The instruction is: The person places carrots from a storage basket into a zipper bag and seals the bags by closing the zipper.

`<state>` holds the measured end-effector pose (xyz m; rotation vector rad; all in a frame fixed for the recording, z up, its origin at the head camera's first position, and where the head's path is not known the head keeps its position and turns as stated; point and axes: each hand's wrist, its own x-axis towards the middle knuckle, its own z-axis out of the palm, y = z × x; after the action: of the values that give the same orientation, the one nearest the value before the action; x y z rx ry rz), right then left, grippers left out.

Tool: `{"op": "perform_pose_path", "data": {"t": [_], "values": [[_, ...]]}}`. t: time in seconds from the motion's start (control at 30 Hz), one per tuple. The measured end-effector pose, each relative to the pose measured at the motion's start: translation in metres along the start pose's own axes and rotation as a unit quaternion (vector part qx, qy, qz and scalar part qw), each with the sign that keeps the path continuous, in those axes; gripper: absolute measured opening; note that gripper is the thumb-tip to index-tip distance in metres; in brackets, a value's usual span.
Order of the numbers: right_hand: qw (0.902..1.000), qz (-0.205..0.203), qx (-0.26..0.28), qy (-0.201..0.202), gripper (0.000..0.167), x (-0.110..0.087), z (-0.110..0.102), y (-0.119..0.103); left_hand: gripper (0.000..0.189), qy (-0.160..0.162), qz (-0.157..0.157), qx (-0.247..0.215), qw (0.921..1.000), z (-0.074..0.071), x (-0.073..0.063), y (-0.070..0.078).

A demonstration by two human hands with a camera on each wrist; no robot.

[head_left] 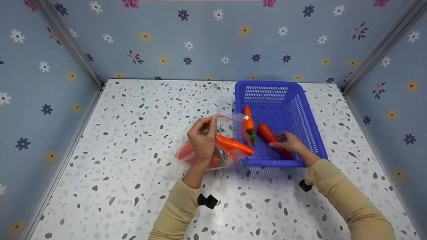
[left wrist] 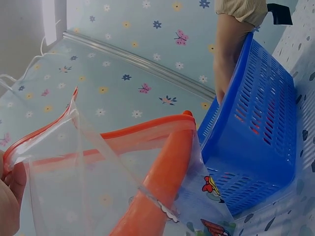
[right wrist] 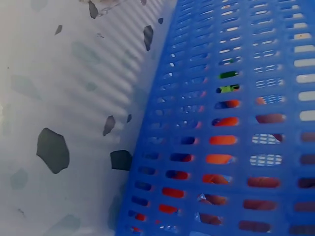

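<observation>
My left hand [head_left: 204,138] pinches the edge of a clear zip bag [left wrist: 106,184] with a red seal strip, holding its mouth up. Inside the bag, an orange carrot [head_left: 235,145] leans toward the opening, with other red and green produce lower down, partly hidden by the hand. Within the blue basket [head_left: 308,120], my right hand [head_left: 289,142] grips a long red chili pepper [head_left: 267,132], thumb on one side and fingers on the other. In the right wrist view the basket wall hides most of that hand.
Another orange carrot [head_left: 247,118] with green leaves lies along the basket's left side. The bag's mouth overlaps that side in the head view. All this stands on a speckled white table [head_left: 140,113], enclosed by flowered panels [head_left: 217,40] at the back and both sides.
</observation>
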<state>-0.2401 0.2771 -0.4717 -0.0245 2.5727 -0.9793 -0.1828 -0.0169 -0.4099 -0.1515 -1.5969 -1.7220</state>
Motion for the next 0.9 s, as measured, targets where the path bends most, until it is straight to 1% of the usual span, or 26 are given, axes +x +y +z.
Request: {"op": "perform_pose_path", "data": {"t": [0.13, 0.23, 0.33, 0.43, 0.57, 0.6, 0.7, 0.77, 0.8, 0.83, 0.9], "values": [[0.9990, 0.040, 0.000, -0.022, 0.072, 0.000, -0.001, 0.002, 0.009, 0.000, 0.000, -0.002, 1.0000, 0.000, 0.000, 0.003], [0.9972, 0.067, 0.005, -0.031, 0.073, 0.000, -0.001, 0.002, 0.008, 0.000, -0.002, -0.004, 1.0000, 0.000, 0.000, 0.004], [0.9952, 0.092, 0.009, -0.030, 0.074, 0.000, -0.001, 0.002, 0.008, -0.001, -0.006, -0.005, 1.0000, 0.000, 0.000, 0.004], [0.9931, 0.115, 0.009, -0.023, 0.070, 0.002, 0.000, 0.002, 0.008, 0.000, -0.007, -0.007, 0.9999, 0.000, 0.000, 0.003], [0.9919, 0.126, 0.007, -0.016, 0.061, 0.006, 0.001, 0.004, 0.010, 0.003, -0.003, -0.007, 1.0000, 0.001, -0.001, 0.000], [0.9920, 0.126, 0.005, -0.014, 0.058, 0.007, 0.002, 0.004, 0.011, 0.003, -0.002, -0.014, 0.9999, 0.001, -0.001, -0.009], [0.9921, 0.125, 0.000, -0.012, 0.052, 0.008, 0.003, 0.004, 0.010, 0.003, 0.002, -0.007, 1.0000, 0.002, -0.003, -0.020], [0.9922, 0.124, -0.005, -0.011, 0.048, 0.009, 0.003, 0.005, 0.010, 0.003, 0.000, -0.010, 0.9999, 0.002, -0.004, -0.022], [0.9923, 0.123, -0.008, -0.010, 0.047, 0.008, 0.003, 0.005, 0.010, 0.002, 0.001, -0.009, 1.0000, 0.003, -0.004, -0.021], [0.9924, 0.122, -0.010, -0.011, 0.045, 0.008, 0.003, 0.006, 0.010, 0.003, 0.002, -0.004, 1.0000, 0.002, -0.003, -0.013], [0.9926, 0.120, -0.014, -0.012, 0.043, 0.008, 0.004, 0.006, 0.009, 0.002, 0.001, -0.012, 0.9999, 0.002, -0.002, -0.006]]}}
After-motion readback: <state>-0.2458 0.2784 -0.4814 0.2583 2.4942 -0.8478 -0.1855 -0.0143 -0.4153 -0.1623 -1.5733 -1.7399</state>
